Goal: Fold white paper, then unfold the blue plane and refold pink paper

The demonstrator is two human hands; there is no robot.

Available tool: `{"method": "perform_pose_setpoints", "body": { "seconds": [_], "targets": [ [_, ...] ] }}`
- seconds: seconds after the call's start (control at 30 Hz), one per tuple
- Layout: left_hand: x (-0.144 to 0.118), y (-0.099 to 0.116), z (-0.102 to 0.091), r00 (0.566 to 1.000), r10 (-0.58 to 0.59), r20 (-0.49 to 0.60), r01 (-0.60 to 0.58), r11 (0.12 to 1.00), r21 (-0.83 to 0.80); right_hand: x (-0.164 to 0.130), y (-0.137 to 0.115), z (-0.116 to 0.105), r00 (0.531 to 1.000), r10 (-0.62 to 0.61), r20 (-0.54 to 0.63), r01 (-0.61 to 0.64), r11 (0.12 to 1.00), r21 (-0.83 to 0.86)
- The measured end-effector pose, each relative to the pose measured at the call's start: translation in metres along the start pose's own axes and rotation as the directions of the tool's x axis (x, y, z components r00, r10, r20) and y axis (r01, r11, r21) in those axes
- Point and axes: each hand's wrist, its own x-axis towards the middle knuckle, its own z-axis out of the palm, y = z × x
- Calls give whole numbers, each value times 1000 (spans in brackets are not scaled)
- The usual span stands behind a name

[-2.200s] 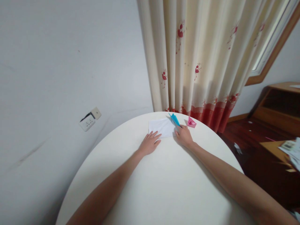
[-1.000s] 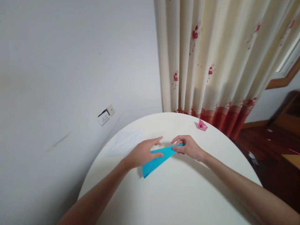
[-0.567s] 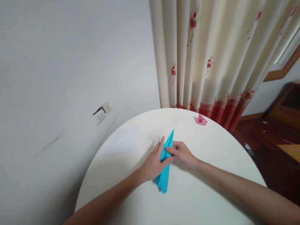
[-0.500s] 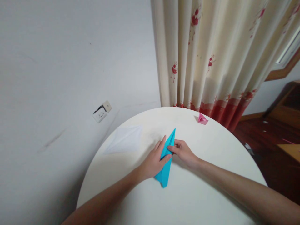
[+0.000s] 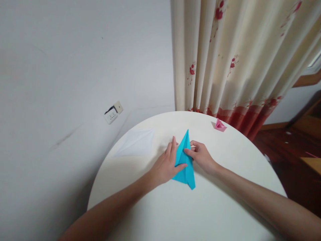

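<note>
Lying near the middle of the round white table (image 5: 200, 214), the blue folded paper (image 5: 185, 160) pointed its sharp tip away from the person and its blunter corner toward them. The left hand (image 5: 164, 165) rested along the paper's left edge, its fingers (image 5: 173, 149) stretched fairly flat with the thumb laid across the blue surface. The right hand (image 5: 202, 156) met it from the other side, fingers curled narrow and pinching a flap near the paper's middle. Both hands were therefore closed on the same sheet.

Such a piece looked very light and thin, stiff only along its creases and limp elsewhere; it would probably slide easily on the smooth tabletop and crumple or tear if gripped hard. The layered centre, where the folds doubled up, seemed the safest place to hold, with a flat palm pinning one side.

A white sheet (image 5: 136, 144) lay well apart to the left, and a small pink folded shape (image 5: 220, 125) sat near the far rim beside the curtain (image 5: 225, 60).
</note>
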Motion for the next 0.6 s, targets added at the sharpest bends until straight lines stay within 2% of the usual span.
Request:
{"method": "perform_pose_setpoints", "body": {
  "seconds": [0.07, 0.17, 0.3, 0.43, 0.53, 0.6],
  "targets": [
    [-1, 5, 3, 997, 51, -60, -48, 998, 44, -3, 0, 2, 997, 49, -56, -49, 999, 9],
    [-2, 9, 6, 998, 56, -34, -56, 998, -6, -5, 1, 1, 995, 86, -44, -84, 996, 36],
    [0, 6, 6, 997, -40, -62, 20, 955, -296, -3, 1, -3, 996, 71, 57, -75, 994, 75],
    [8, -3, 2, 978, -187, -98, 94, 801, -591, 0, 5, -5, 996, 14, 90, -26, 991, 132],
    [13, -8, 1, 931, -319, -176, 116, 717, -687, 3, 12, -7, 1000, -4, 6, 3, 992, 126],
    [14, -9, 1, 909, -358, -213, 118, 712, -692, 5, 16, -9, 993, -91, -78, 94, 995, 39]
  ]
}}
